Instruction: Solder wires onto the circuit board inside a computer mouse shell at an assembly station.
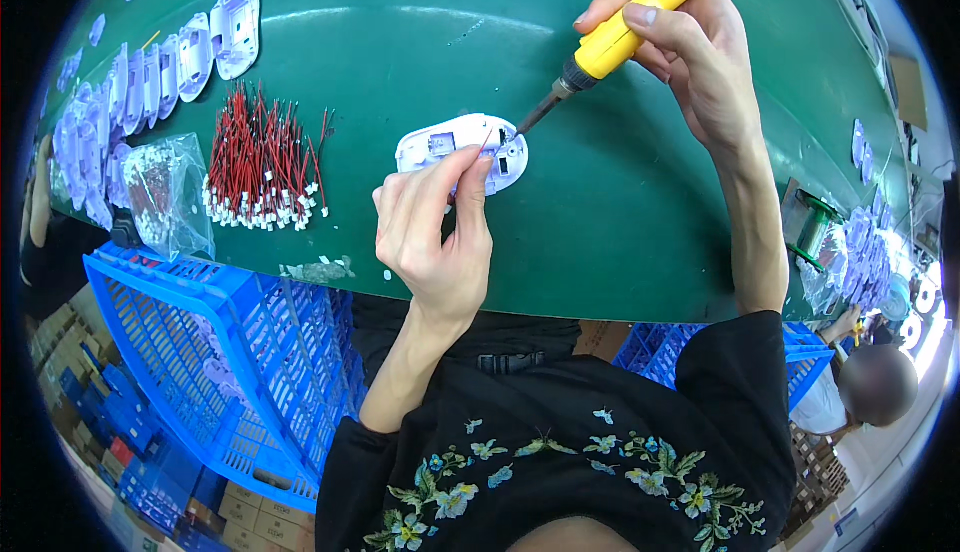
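Note:
A white oval plastic housing [415,147] lies on the green table, its inner side facing up. My right hand [690,47] grips a yellow soldering iron [612,47], whose dark tip meets the upper right part of the housing. Over the housing, the thumb and fingers of my left hand [437,222] are pinched together on a thin red wire [488,140], close to the iron's tip. The pinching fingers hide part of the housing and most of that wire.
Left of the housing lies a pile of red wires with white connectors [265,157], beside a plastic bag [165,192] and a row of housings [150,82]. A blue crate [215,297] stands below the table edge. A green spool [815,227] and a person [850,387] are at right.

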A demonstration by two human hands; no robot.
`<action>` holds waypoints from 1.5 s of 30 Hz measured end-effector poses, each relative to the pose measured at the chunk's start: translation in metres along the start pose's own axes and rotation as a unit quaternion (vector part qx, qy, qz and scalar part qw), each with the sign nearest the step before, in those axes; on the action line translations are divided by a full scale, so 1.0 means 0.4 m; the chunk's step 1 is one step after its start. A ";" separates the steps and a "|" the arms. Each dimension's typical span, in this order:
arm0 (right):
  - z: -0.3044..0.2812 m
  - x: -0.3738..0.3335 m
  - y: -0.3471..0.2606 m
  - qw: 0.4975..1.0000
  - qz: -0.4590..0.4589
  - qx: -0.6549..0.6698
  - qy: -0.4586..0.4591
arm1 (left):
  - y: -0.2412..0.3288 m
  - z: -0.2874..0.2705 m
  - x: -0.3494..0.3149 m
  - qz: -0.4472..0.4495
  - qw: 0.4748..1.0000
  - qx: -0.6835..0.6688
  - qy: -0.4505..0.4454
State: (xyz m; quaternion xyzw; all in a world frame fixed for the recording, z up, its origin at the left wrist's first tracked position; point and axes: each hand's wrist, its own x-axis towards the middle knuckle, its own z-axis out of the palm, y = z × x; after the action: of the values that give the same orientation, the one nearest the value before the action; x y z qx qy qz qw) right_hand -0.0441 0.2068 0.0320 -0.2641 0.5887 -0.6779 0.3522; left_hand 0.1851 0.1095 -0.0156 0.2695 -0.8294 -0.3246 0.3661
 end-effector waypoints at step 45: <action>-0.083 -0.005 -0.129 0.974 -0.155 -0.118 0.114 | 0.081 -0.082 0.083 0.103 0.951 0.101 -0.273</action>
State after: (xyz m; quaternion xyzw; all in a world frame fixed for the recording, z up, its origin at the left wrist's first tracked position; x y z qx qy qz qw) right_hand -0.0771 0.2319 0.0772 -0.3129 0.6526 -0.6759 0.1394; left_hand 0.1845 0.0965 0.0395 0.1195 -0.9493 -0.2610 0.1283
